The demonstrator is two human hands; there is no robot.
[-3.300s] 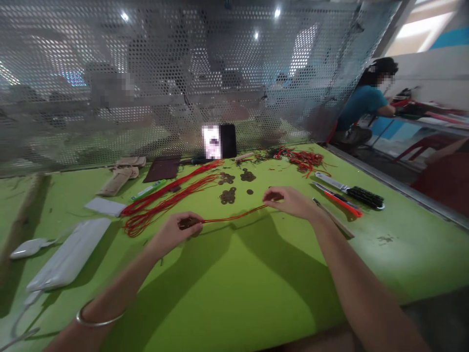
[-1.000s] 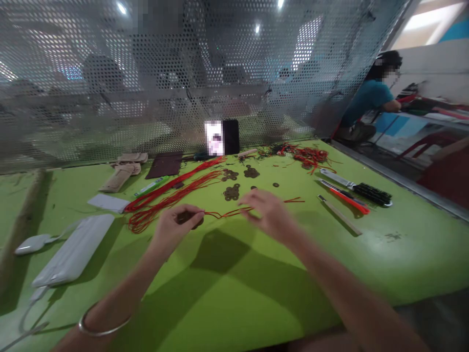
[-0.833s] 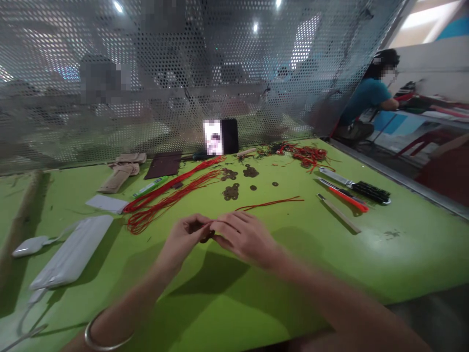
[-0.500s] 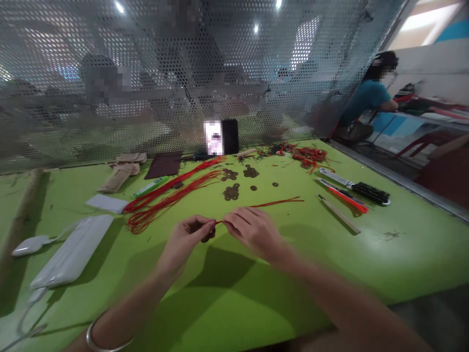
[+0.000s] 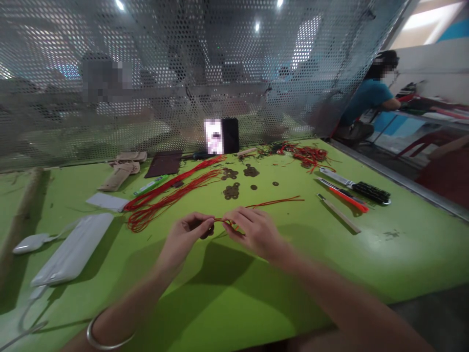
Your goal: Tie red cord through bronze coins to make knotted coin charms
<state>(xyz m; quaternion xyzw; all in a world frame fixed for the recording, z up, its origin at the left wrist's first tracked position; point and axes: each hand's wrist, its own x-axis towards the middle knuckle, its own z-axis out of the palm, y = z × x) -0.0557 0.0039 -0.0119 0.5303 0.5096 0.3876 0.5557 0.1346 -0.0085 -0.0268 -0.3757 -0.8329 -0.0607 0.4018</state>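
Fingers of the left hand pinch red cord between thumb and forefinger, with dark coins showing just under the tips. At three o'clock from them, the right hand has its thumb and bent fingers close about the same cord, a short stretch bridging the two hands above the table. Just beyond the right knuckles, a red strand lies toward two o'clock; whether it joins the held cord cannot be told.

At twelve to one o'clock sit brown coin heaps, with a loose coin and another beside them. Red cord bundles stretch at ten to eleven, near a green packet whose print is too small to read. A white card lies by them, and a white case at eight to nine.

Around two to three o'clock rest a brush, an orange-handled cutter and a wooden-handled knife. A red tangle lies at one; a phone stands at twelve, its bright screen blurred past reading, before a mesh screen. Farther off at two sits a person in a blue top.
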